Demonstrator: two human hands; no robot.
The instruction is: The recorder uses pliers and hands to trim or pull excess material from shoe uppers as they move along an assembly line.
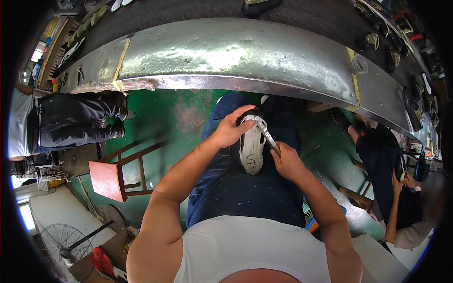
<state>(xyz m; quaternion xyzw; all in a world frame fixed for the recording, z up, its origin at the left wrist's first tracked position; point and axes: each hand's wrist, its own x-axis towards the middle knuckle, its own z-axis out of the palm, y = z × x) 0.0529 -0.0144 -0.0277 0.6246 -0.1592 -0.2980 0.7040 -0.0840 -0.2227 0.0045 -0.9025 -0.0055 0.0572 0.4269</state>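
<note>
Across my lap lies a shoe (252, 155), its pale underside facing up with a dark squiggle near the close end. Dark upper material shows around its far end. My left hand (231, 127) grips that far end, thumb over the edge and fingers reaching round the top. In my right hand (288, 162) is a pair of metal pliers (265, 132) with a yellowish handle. Their head touches the shoe's far end next to my left thumb. Whether the jaws pinch the material is too small to tell.
Ahead runs a metal-edged workbench (207, 52) carrying several shoes and a clear plastic cup (358, 65). A red-topped stool (107, 181) stands left, with a fan (66, 245) behind it. One person (71, 122) is at left; another (401, 188) works at right.
</note>
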